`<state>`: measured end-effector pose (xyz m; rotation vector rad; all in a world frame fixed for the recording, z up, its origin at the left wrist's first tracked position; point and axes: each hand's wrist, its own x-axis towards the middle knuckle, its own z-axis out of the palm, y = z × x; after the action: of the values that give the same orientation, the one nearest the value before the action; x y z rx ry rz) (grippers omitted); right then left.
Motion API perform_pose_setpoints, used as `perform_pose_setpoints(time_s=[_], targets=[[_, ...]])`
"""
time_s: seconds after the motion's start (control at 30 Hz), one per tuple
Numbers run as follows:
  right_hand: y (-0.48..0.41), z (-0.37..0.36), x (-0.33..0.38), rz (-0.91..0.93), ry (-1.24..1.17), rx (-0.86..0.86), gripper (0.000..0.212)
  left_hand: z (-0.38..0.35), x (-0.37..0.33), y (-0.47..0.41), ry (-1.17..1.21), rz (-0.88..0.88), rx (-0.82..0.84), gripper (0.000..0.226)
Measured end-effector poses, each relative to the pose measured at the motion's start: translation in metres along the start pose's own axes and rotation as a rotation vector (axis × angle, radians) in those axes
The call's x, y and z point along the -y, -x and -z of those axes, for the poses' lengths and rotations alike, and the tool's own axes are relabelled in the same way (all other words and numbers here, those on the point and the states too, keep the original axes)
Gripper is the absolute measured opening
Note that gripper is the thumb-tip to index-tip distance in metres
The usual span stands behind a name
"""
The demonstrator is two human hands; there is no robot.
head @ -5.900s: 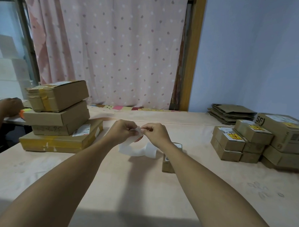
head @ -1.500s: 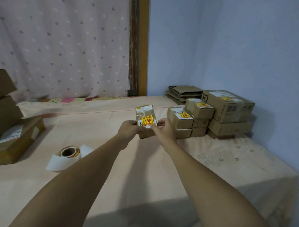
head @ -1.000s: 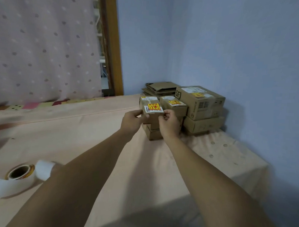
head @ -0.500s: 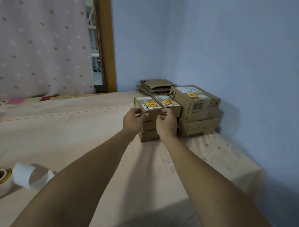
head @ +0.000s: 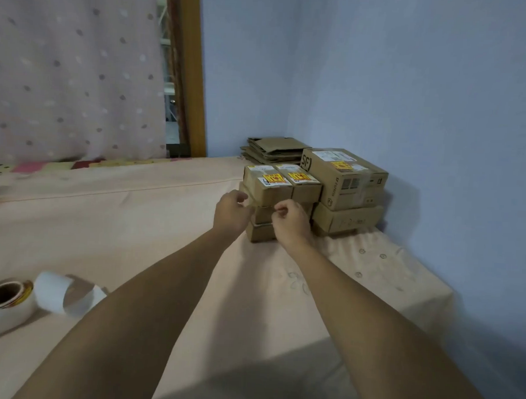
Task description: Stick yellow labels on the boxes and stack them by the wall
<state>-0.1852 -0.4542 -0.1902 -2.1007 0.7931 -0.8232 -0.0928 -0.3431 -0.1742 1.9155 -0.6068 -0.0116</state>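
A small cardboard box [head: 268,191] with a yellow label [head: 274,179] sits on top of the stack of small boxes by the blue wall, beside another yellow-labelled small box [head: 306,187]. My left hand [head: 232,211] and my right hand [head: 291,221] hover just in front of the stack with fingers loosely curled, holding nothing and apart from the top box. The roll of labels [head: 1,305] lies on the table at the near left, with a loose white strip of backing curling beside it.
A large labelled box [head: 345,180] rests on another box [head: 348,219] against the wall, right of the small stack. Flattened cardboard [head: 276,147] is piled in the corner behind. The table's cloth-covered edge [head: 433,285] drops off at the right. A dotted curtain [head: 74,70] hangs at the left.
Both hands carried the labelled small box to the right, set it on top of the stack by the wall, then let go and drew back slightly.
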Motion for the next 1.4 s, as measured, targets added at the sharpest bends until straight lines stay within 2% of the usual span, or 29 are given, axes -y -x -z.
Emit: perform_pose_setpoints(time_s=[0.13, 0.27, 0.4, 0.5, 0.6, 0.67, 0.77, 0.93, 1.1, 1.13, 1.23, 1.4], targets=[[0.020, -0.038, 0.019, 0.025, -0.005, 0.067, 0.011, 0.048, 0.029, 0.012, -0.150, -0.010, -0.004, 0.021], [0.055, -0.098, 0.058, 0.057, -0.071, 0.207, 0.009, 0.129, 0.065, 0.032, -0.330, 0.002, -0.046, 0.016], [0.098, -0.159, 0.113, 0.070, -0.105, 0.464, 0.012, 0.218, 0.100, 0.059, -0.481, 0.056, -0.135, 0.019], [0.128, -0.197, 0.150, 0.109, -0.051, 0.693, 0.026, 0.277, 0.122, 0.081, -0.642, 0.103, -0.180, 0.019], [0.160, -0.223, 0.175, 0.106, -0.044, 0.859, 0.034, 0.322, 0.143, 0.103, -0.772, 0.191, -0.136, 0.013], [0.174, -0.237, 0.187, 0.145, 0.006, 0.915, 0.038, 0.342, 0.156, 0.115, -0.831, 0.212, -0.078, 0.017], [0.189, -0.252, 0.201, 0.187, 0.075, 0.953, 0.039, 0.358, 0.169, 0.127, -0.903, 0.145, -0.045, 0.025], [0.205, -0.263, 0.216, 0.167, 0.040, 0.959, 0.033, 0.377, 0.178, 0.142, -0.823, 0.051, -0.016, 0.024], [0.216, -0.266, 0.224, 0.228, 0.041, 0.961, 0.024, 0.387, 0.182, 0.157, -0.982, -0.049, 0.108, 0.045], [0.218, -0.265, 0.226, 0.218, 0.019, 0.954, 0.021, 0.390, 0.181, 0.158, -1.010, -0.070, 0.115, 0.043], [0.226, -0.261, 0.235, 0.166, -0.082, 0.933, 0.012, 0.398, 0.171, 0.163, -1.094, -0.132, 0.151, 0.018], [0.250, -0.262, 0.256, 0.037, -0.287, 0.899, 0.023, 0.417, 0.158, 0.172, -1.131, -0.123, 0.184, 0.024]])
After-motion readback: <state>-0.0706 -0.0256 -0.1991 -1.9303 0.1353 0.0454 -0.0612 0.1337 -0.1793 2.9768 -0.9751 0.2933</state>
